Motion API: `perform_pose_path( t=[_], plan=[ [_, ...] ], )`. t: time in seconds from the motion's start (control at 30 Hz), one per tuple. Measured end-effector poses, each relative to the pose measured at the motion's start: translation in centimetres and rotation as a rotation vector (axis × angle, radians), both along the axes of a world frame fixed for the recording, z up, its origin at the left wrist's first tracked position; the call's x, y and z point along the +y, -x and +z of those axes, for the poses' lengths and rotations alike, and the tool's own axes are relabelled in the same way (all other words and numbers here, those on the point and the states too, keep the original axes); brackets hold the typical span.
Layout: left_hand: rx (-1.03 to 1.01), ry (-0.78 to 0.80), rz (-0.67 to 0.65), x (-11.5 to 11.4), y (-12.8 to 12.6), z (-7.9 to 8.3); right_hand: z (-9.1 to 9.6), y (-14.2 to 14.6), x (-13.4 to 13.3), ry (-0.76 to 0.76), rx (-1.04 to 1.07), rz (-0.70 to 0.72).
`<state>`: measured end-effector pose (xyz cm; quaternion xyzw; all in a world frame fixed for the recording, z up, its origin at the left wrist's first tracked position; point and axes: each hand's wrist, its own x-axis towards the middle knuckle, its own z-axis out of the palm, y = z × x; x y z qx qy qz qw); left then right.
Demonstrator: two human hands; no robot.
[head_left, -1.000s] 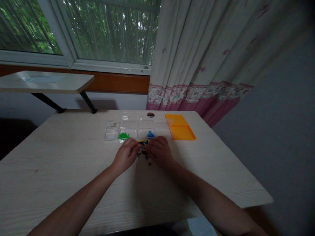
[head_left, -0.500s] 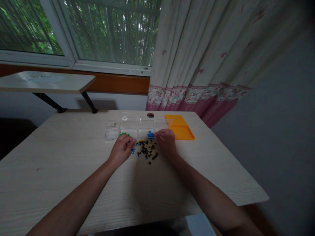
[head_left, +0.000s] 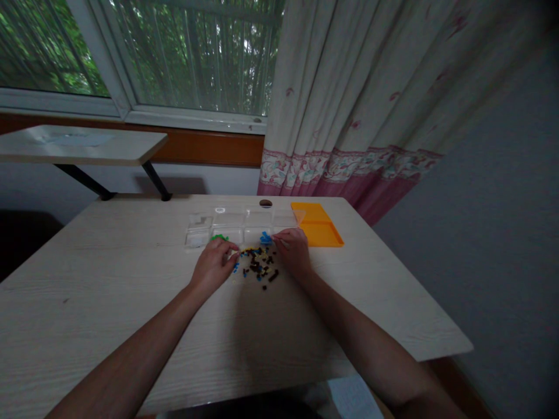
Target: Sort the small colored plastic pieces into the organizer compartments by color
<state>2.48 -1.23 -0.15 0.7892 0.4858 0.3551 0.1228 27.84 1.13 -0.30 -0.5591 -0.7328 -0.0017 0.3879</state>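
Note:
Small dark, blue and yellow plastic pieces (head_left: 257, 266) lie in a loose pile on the table, between my two hands. My left hand (head_left: 215, 262) is at the pile's left edge, thumb and forefinger slightly apart, and I see nothing between them. Behind the pile stands a clear divided tray (head_left: 227, 234). Green pieces (head_left: 219, 237) sit in its front left part, partly behind my left hand. Blue pieces (head_left: 265, 237) are heaped in a front compartment. My right hand (head_left: 293, 247) reaches that heap with fingertips pinched together; whatever they hold is too small to make out.
A yellow-orange two-part tray (head_left: 321, 230) lies to the right, partly under the clear tray's right end. A dark round spot (head_left: 265, 203) shows near the table's back edge. A raised shelf (head_left: 82, 145) on black legs stands at the back left. A curtain (head_left: 345, 116) hangs behind.
My left thumb and forefinger have parted slightly at the pile's edge. My right hand stays by the blue heap. The whole view has shifted a little.

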Motion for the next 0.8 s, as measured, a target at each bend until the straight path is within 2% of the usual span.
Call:
perform_pose_path(
  t=[0.47,0.8],
  plan=[
    [0.102,0.016,-0.045,-0.12,-0.14,-0.4,0.18,0.22,-0.31,-0.002,0.012,0.039],
    [0.131,0.022,-0.055,-0.47,-0.27,0.25,0.36,0.39,-0.42,0.009,0.029,0.05]
  ],
)
